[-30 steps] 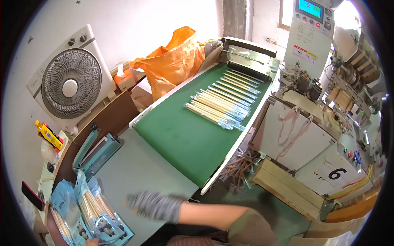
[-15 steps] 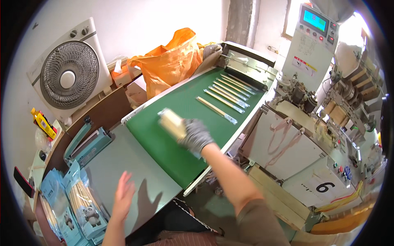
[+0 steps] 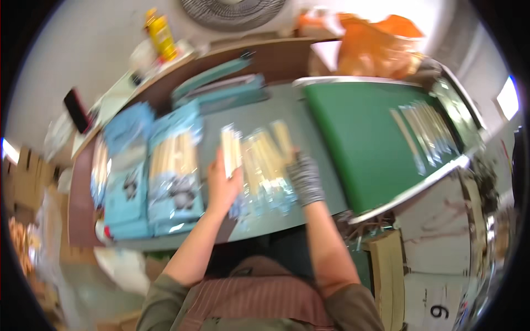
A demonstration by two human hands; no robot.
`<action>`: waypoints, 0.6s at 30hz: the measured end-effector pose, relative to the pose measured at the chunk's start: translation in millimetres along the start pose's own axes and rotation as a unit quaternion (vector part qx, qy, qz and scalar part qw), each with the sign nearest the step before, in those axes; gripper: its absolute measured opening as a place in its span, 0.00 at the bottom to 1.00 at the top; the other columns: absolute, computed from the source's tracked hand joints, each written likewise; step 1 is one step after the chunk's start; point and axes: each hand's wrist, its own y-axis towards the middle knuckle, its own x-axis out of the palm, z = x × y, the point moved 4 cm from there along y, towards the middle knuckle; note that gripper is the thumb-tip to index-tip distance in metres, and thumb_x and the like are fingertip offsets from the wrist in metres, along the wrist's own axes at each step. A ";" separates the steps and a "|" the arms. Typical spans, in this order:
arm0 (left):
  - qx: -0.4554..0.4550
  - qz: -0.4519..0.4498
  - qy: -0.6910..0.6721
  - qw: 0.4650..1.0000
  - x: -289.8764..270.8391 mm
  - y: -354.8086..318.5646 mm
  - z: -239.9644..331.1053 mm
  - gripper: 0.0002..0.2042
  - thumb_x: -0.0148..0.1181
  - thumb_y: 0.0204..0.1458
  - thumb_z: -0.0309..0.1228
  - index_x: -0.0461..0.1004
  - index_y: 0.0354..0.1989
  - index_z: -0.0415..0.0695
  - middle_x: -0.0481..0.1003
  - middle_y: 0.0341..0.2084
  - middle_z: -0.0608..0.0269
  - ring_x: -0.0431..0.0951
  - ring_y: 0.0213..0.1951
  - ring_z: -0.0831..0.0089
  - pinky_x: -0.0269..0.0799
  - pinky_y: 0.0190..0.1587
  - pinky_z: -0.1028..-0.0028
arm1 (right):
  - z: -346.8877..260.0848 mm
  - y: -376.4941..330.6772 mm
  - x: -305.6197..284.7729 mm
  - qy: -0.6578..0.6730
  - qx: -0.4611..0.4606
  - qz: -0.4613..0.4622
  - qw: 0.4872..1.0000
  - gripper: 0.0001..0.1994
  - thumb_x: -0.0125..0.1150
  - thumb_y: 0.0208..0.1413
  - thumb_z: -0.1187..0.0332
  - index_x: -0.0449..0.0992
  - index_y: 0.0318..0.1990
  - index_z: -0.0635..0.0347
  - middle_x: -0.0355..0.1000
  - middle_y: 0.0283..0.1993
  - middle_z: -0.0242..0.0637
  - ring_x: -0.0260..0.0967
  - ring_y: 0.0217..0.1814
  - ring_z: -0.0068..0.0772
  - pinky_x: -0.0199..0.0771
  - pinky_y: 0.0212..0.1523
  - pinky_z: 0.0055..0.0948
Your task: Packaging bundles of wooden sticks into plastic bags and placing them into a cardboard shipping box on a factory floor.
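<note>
Several wrapped wooden chopsticks [image 3: 265, 165] in clear sleeves with bluish ends lie fanned on the grey tabletop [image 3: 215, 118] before me. On their left side, my bare left hand [image 3: 223, 187] closes round an upright bunch of wrapped chopsticks [image 3: 229, 151]. My right hand [image 3: 305, 179], in a grey knit glove, grips more wrapped chopsticks [image 3: 282, 138] at the right edge of the group. Its fingertips are blurred and partly hidden. Left of my left hand lie blue pouches [image 3: 174, 165] with clear windows, packed with sticks and printed with a panda.
A green conveyor belt [image 3: 359, 149] on the right carries several wrapped chopsticks [image 3: 422, 132] at its far end. Behind the tabletop stands a teal bag sealer [image 3: 221, 88]. Further back are an orange bag [image 3: 381, 47], a fan [image 3: 234, 11] and a yellow bottle [image 3: 160, 36]. A phone [image 3: 77, 110] stands far left.
My view has turned left, toward the tabletop. My right hand has carried its chopsticks from above the belt to the tabletop. My left hand, empty before, now holds a bunch.
</note>
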 end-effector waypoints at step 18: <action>0.018 0.041 -0.213 0.976 -21.9 1.2 -45.1 0.19 0.46 0.50 0.20 0.62 0.53 0.41 0.65 0.49 0.52 0.68 0.49 0.62 0.62 0.51 0.73 | 13.0 -1.8 -27.9 0.060 0.122 -0.003 0.991 0.12 0.54 0.53 0.71 0.73 0.45 0.62 0.72 0.33 0.29 0.63 0.30 0.15 0.66 0.34 0.15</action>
